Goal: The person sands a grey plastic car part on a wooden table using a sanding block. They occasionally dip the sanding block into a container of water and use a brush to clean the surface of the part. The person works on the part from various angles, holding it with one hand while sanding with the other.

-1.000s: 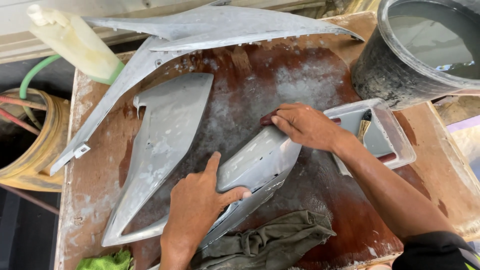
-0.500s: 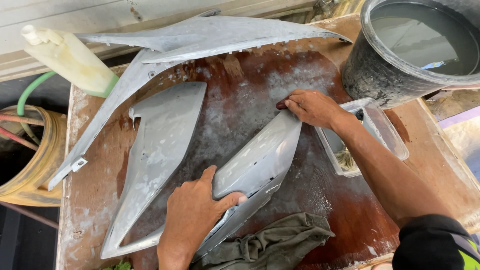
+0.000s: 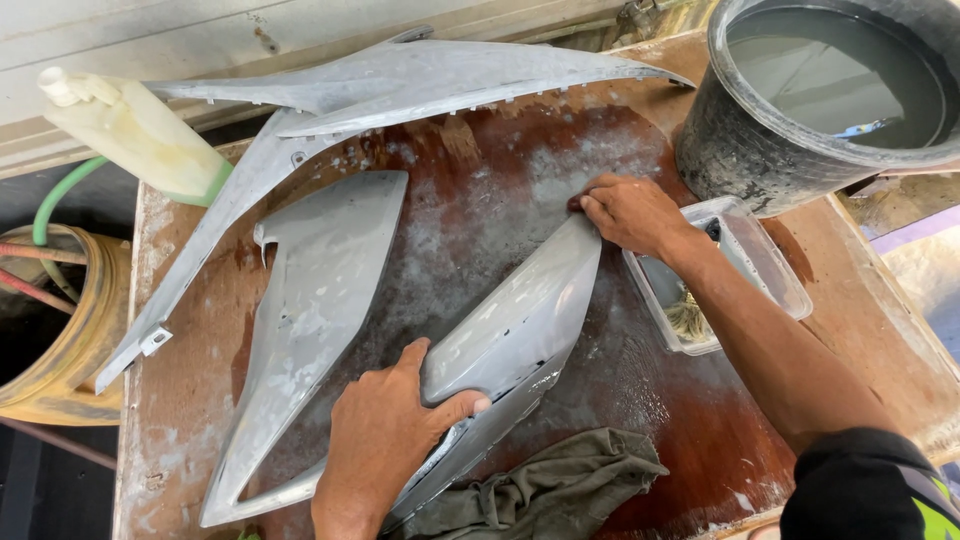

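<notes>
left hand [image 3: 380,440] grip clamps grey panel [image 3: 510,320] lower end. right hand [image 3: 630,212] fingers pressed at top tip, thing under them hidden. right hand moved up since earlier.

Bare wet counter [image 3: 480,190] lay open between the flat grey panel [image 3: 320,290] and the curved grey panel [image 3: 520,310], a diagonal lane wide enough for a hand. The long pointed fairing [image 3: 420,75] closed off the far edge, with the pale plastic bottle [image 3: 135,130] at its left end. On the right, the clear plastic tub [image 3: 750,260] and the black water bucket [image 3: 760,150] stood close together. The olive rag [image 3: 540,490] blocked the near edge.
</notes>
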